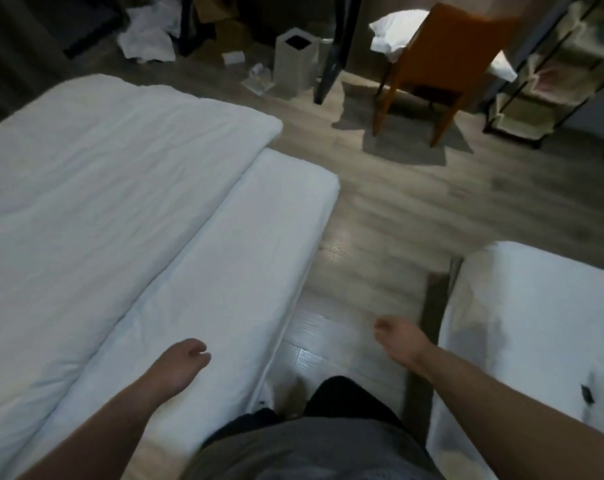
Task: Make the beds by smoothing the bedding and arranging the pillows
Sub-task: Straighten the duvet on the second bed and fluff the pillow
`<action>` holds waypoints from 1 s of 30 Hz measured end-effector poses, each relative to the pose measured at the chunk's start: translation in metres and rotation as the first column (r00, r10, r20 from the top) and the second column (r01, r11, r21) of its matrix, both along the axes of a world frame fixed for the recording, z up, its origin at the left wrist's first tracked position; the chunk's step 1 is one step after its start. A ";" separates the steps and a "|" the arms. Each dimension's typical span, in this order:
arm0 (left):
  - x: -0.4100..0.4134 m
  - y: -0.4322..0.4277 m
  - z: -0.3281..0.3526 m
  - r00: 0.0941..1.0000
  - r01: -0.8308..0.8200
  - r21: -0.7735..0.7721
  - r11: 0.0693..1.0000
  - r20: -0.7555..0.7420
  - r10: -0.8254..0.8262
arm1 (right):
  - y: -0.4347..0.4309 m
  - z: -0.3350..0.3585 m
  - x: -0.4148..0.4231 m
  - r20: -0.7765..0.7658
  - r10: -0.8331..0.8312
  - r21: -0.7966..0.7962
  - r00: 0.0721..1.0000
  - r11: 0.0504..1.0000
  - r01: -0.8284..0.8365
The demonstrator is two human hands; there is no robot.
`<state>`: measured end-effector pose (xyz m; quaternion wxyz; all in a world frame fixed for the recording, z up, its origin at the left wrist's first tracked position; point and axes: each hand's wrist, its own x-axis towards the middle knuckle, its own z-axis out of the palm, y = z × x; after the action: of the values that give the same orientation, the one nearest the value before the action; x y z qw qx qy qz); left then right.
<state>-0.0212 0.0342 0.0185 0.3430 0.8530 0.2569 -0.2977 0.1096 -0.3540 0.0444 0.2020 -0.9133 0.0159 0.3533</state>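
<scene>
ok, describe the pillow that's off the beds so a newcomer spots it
Look past the foot of the left bed to the far wall, where an orange chair stands. The white pillow lies crumpled on its seat. Unlike the white linen heaped on the floor at far left, it sits raised, on the only orange thing in view.

left bed: cut by left edge | right bed: cut by right edge | shelf rack: blurred
</scene>
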 end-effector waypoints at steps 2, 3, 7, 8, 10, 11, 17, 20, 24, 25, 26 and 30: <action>0.033 -0.005 -0.004 0.997 0.065 -0.005 0.998 -0.035 -0.065 | -0.015 -0.005 0.012 0.014 -0.048 0.007 0.999 0.999 0.048; 0.048 -0.009 -0.004 0.994 0.096 -0.008 0.995 -0.050 -0.096 | -0.022 -0.006 0.017 0.021 -0.074 -0.001 0.997 0.997 0.074; 0.119 -0.037 -0.013 0.977 0.202 -0.028 0.979 -0.067 -0.204 | -0.056 -0.004 0.043 0.003 -0.230 0.013 0.973 0.973 0.230; 0.141 -0.046 -0.017 0.970 0.232 -0.024 0.972 -0.068 -0.233 | -0.067 -0.008 0.052 -0.004 -0.258 0.011 0.966 0.966 0.258; 0.188 -0.068 -0.024 0.952 0.296 -0.010 0.955 -0.072 -0.296 | -0.091 -0.018 0.074 -0.025 -0.314 0.004 0.949 0.949 0.314; 0.212 -0.079 -0.028 0.943 0.325 -0.003 0.946 -0.071 -0.324 | -0.103 -0.022 0.086 -0.032 -0.331 0.005 0.943 0.944 0.331; 0.351 -0.150 -0.028 0.960 0.261 0.005 0.965 -0.102 -0.260 | -0.167 -0.035 0.183 -0.109 -0.283 -0.026 0.953 0.959 0.282; 0.415 -0.179 -0.018 0.956 0.287 0.013 0.958 -0.062 -0.286 | -0.191 -0.026 0.233 -0.150 -0.262 -0.031 0.953 0.965 0.261; 0.486 -0.209 -0.003 0.966 0.259 0.014 0.966 -0.003 -0.259 | -0.218 -0.021 0.310 -0.163 -0.226 -0.030 0.961 0.974 0.224; 0.501 -0.214 -0.002 0.966 0.259 0.012 0.966 0.007 -0.259 | -0.223 -0.020 0.329 -0.157 -0.224 -0.033 0.962 0.974 0.222; 0.516 -0.217 0.000 0.967 0.256 0.011 0.967 0.008 -0.256 | -0.226 -0.018 0.348 -0.155 -0.226 -0.030 0.962 0.974 0.224; 0.575 -0.224 -0.008 0.972 0.235 -0.007 0.972 -0.007 -0.235 | -0.239 -0.029 0.424 -0.150 -0.201 -0.028 0.968 0.980 0.199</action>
<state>0.5543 -0.1895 0.0108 0.3069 0.8752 0.1549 -0.3404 0.5338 -0.5926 0.0157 0.2292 -0.8787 0.1256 0.3996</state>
